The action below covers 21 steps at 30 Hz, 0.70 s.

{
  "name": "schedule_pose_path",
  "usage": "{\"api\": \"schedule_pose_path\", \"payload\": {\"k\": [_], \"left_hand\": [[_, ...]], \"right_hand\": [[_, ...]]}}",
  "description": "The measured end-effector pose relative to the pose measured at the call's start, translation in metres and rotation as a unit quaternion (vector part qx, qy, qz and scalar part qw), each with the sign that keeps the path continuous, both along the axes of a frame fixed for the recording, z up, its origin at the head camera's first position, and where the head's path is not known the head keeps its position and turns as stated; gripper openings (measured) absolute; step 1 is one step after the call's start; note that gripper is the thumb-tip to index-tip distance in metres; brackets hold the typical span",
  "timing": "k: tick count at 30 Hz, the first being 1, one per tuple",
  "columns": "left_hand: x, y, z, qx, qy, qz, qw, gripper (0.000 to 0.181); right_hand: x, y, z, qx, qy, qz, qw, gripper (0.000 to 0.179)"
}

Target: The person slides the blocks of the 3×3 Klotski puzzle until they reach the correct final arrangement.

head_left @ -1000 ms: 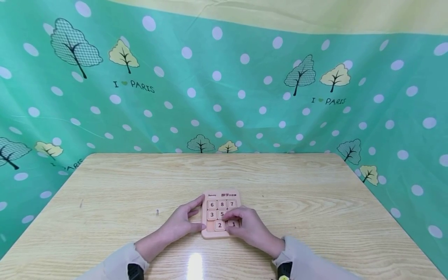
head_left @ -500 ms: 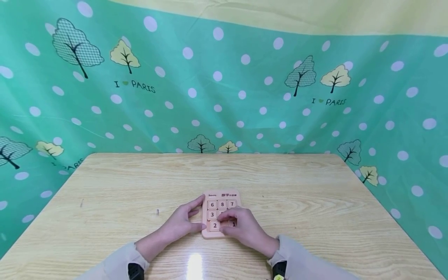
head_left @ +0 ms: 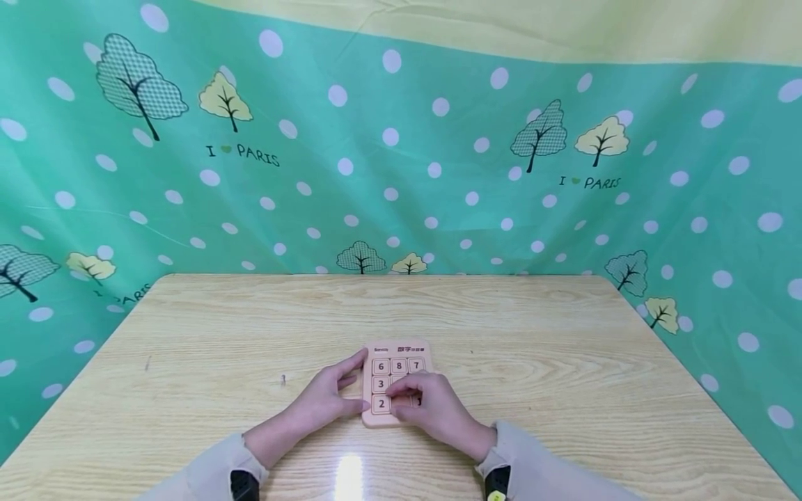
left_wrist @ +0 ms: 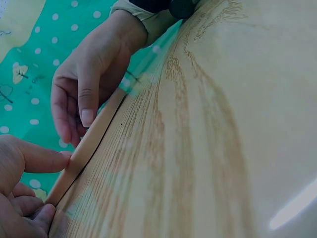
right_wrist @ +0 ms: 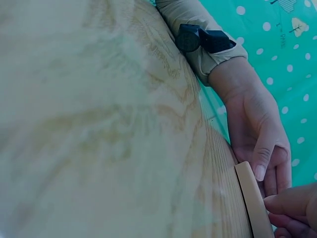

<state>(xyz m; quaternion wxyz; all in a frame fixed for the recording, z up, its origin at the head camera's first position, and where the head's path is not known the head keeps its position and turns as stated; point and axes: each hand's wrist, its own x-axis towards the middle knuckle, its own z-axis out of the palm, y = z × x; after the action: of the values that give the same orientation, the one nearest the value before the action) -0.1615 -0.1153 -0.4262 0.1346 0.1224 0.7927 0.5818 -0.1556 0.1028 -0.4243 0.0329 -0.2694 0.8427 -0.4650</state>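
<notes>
A pink number sliding puzzle point(head_left: 379, 422) lies on the wooden table, its tiles set in a square tray. My left hand point(head_left: 322, 396) holds its left side, index finger at the upper edge and thumb near the lower corner. Tile 2 point(head_left: 381, 403) sits in the bottom left place, below tile 3 point(head_left: 380, 384). My right hand point(head_left: 438, 407) is over the lower right of the puzzle, index finger and thumb spread at tile 2's right side. It hides the middle tiles and most of tile 1. In the left wrist view, the puzzle's side edge point(left_wrist: 91, 141) runs between both hands.
The light wooden table point(head_left: 219, 334) spreads around the puzzle, with a bright light reflection near its front. A green dotted cloth point(head_left: 438, 167) printed with trees hangs behind and along both sides. Dark wrist cameras point(head_left: 244, 485) sit at the sleeves.
Tile 2 has slid left into the bottom left place, leaving a gap to its right. My right hand moved left along with it; the left hand stayed put.
</notes>
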Motion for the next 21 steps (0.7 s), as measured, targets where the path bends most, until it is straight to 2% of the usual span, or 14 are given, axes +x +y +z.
{"api": "schedule_pose_path", "payload": {"k": [6,10,21], "left_hand": [[0.000,0.000,0.000,-0.002,0.003,0.001,1.0000,0.086],[0.001,0.001,0.000,-0.003,0.004,0.006,1.0000,0.086],[0.001,0.002,0.001,0.004,0.002,0.006,1.0000,0.086]], "right_hand": [[0.000,0.011,0.000,-0.015,-0.029,0.004,0.9995,0.024],[0.002,0.023,0.001,-0.034,-0.048,-0.007,0.9983,0.028],[0.002,0.049,-0.001,0.011,-0.034,-0.063,0.9974,0.023]]}}
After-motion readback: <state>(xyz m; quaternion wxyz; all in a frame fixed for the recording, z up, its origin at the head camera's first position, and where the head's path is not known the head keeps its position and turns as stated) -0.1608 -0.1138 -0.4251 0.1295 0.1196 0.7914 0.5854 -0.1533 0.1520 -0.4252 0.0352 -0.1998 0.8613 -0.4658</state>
